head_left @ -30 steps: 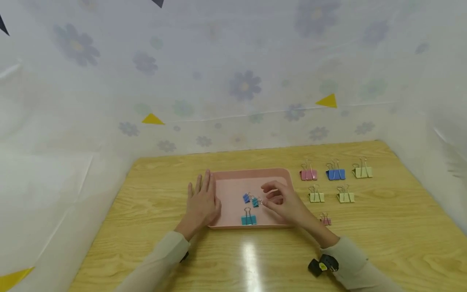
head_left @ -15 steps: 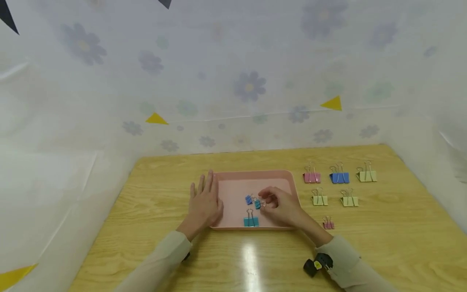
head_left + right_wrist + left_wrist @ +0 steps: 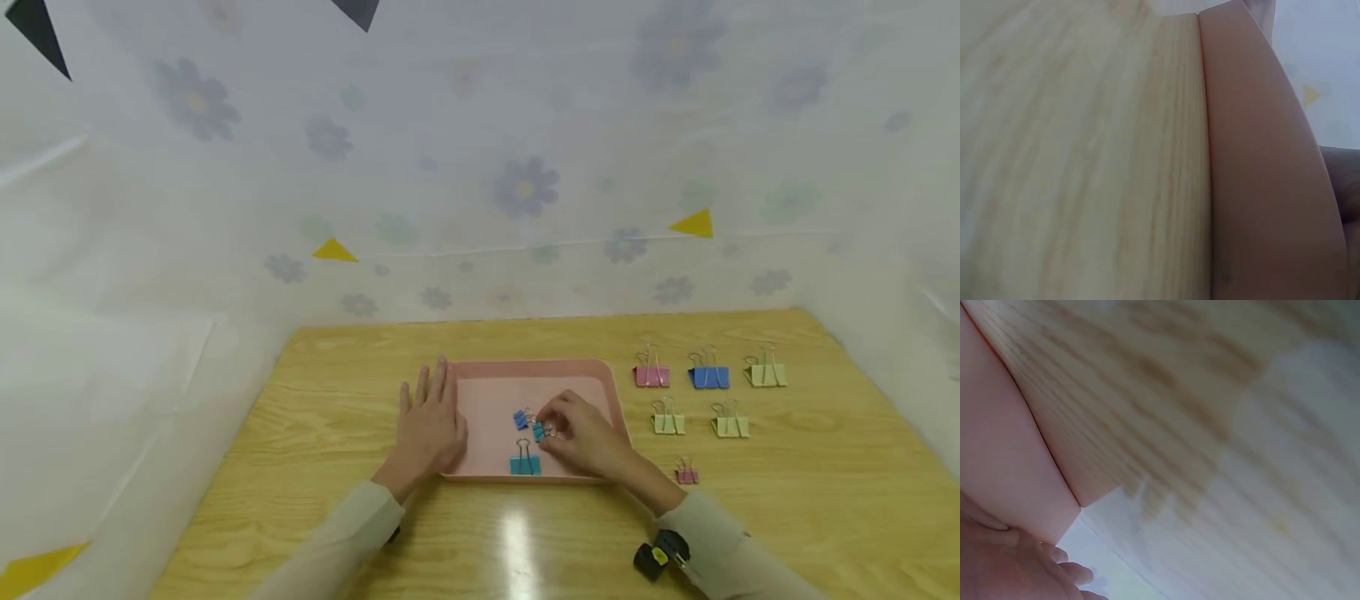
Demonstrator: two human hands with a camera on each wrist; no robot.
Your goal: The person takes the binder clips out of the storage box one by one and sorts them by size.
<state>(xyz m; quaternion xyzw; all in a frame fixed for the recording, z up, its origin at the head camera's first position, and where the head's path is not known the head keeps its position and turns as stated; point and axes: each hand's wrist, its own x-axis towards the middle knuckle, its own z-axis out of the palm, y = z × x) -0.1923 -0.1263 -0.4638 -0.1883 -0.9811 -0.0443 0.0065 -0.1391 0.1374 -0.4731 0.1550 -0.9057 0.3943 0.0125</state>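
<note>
A pink tray (image 3: 487, 400) holds several binder clips. In it lie a small blue binder clip (image 3: 521, 419) and a larger teal binder clip (image 3: 525, 465), the latter by the front wall. My right hand (image 3: 585, 433) reaches over the tray's right side and pinches a small teal binder clip (image 3: 538, 431) between thumb and fingertips. My left hand (image 3: 427, 429) rests along the tray's left edge, fingers straight and pointing away from me. The left wrist view shows the same hand (image 3: 1016, 562) against the tray's pink wall (image 3: 1016, 456). The right wrist view shows mostly the tray's outer wall (image 3: 1266, 162).
Right of the tray, binder clips stand in rows on the wooden table (image 3: 352, 533): pink (image 3: 651, 377), blue (image 3: 709, 377) and pale yellow (image 3: 767, 375) at the back, two pale yellow ones (image 3: 669, 423) in the middle, a small pink one (image 3: 687, 476) in front. A flowered curtain (image 3: 480, 208) surrounds the table.
My right hand has moved in to the small teal binder clip, and its thumb and fingers have closed on it. The left hand stays at the tray's edge. The head view has shifted slightly.
</note>
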